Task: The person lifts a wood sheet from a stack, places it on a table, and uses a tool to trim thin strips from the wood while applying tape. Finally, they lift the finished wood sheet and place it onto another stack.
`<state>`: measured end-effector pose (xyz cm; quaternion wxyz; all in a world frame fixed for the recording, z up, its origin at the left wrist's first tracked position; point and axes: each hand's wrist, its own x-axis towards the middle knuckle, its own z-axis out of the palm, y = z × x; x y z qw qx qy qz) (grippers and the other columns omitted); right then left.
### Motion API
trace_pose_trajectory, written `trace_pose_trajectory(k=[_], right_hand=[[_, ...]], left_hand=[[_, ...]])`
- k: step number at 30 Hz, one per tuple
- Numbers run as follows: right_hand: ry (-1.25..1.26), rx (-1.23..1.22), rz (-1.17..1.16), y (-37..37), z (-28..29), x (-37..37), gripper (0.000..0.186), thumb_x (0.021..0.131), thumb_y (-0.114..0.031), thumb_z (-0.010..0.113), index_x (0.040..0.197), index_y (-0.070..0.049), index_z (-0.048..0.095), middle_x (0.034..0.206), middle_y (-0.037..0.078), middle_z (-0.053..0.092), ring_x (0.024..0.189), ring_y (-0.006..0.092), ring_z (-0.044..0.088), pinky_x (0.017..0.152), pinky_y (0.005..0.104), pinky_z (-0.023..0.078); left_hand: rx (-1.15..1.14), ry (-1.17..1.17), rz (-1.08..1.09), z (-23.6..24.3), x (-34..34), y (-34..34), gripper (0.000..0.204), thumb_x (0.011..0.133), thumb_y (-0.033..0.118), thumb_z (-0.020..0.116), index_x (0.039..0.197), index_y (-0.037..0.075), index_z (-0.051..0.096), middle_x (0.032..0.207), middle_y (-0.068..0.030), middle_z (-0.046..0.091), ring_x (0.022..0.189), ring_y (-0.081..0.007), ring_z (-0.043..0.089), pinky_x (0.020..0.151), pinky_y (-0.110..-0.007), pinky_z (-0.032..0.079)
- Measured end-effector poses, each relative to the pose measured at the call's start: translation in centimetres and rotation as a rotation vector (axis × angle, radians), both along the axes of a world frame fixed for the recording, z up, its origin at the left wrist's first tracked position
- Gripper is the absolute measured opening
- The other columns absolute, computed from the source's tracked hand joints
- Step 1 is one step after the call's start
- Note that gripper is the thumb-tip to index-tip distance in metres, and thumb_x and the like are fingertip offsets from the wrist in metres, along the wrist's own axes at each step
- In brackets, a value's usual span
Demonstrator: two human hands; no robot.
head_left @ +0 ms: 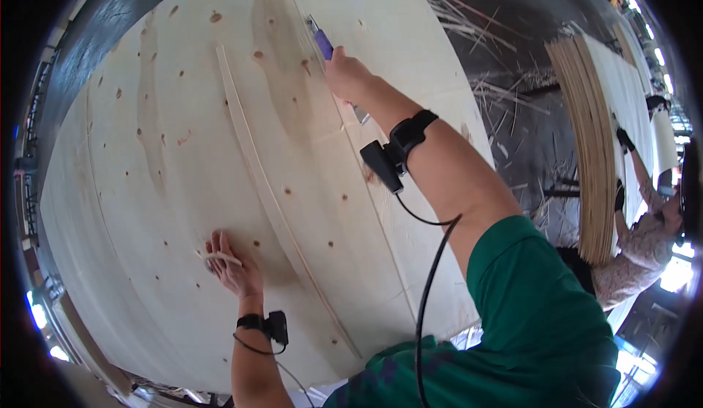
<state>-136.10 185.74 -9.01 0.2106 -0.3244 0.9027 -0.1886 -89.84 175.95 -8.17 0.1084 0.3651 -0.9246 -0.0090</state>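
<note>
Large pale veneer sheet point(183, 151) lay flat across the tabletop, knots and darker grain streaks over it. A thin wood strip point(271, 195) ran on it from upper left toward lower right, long axis nearly parallel to the seam beside it.

Right hand point(346, 77) was closed around a purple-handled knife point(322, 42), reaching far up the sheet. Knife's long axis followed the seam, blade end pointing away from the person toward the sheet's far edge.

Left hand point(231, 265) rested palm-down on the sheet, fingers partly spread, a pale sliver point(220, 258) across the fingers; could not tell if pinched.

Black wrist devices with cables sat on both forearms.

Right side: tall veneer stack point(593, 151), another person's patterned sleeve point(641, 250) beside it. Wood scraps point(498, 56) littered the dark floor.
</note>
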Motion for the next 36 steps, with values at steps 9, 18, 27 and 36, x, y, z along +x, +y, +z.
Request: trace_pose_trajectory(k=[9,18,27,36], right_hand=[[-0.103,-0.103,-0.194,5.5,2.1,8.9,0.032,0.104,-0.026,0.04,0.11,0.005,0.037,0.076,0.03,0.064,0.058,0.041,0.066,0.051,0.0499,0.054],[-0.144,-0.108,-0.209,10.0,1.8,14.3,0.032,0.105,-0.027,0.04,0.107,0.005,0.037,0.067,0.026,0.062,0.057,0.0419,0.063,0.051,0.0534,0.047],[-0.14,-0.121,-0.166,17.5,2.1,21.6,0.029,0.105,-0.026,0.041,0.106,0.003,0.038,0.063,0.025,0.059,0.055,0.043,0.059,0.051,0.0542,0.044],[-0.184,-0.089,-0.179,23.0,2.4,28.2,0.03,0.105,-0.025,0.04,0.108,0.004,0.036,0.064,0.025,0.059,0.057,0.0448,0.059,0.054,0.0547,0.044]], left_hand=[[-0.009,0.054,0.013,-0.9,1.2,-0.3,0.04,0.099,0.014,0.048,0.139,0.014,0.052,0.148,-0.007,0.048,0.138,-0.0322,0.041,0.115,-0.048,0.029],[-0.026,0.115,-0.042,-1.1,1.3,-0.5,0.037,0.099,0.014,0.048,0.135,0.014,0.053,0.144,-0.0065,0.051,0.136,-0.0302,0.042,0.113,-0.046,0.03],[-0.066,0.146,-0.088,-1.3,1.1,-0.1,0.033,0.1,0.015,0.047,0.132,0.013,0.055,0.141,-0.0062,0.053,0.131,-0.0299,0.046,0.109,-0.045,0.034],[-0.041,0.181,-0.081,-2.0,1.4,-0.2,0.033,0.098,0.012,0.047,0.129,0.01,0.056,0.135,-0.0094,0.057,0.125,-0.0316,0.051,0.104,-0.045,0.037]])
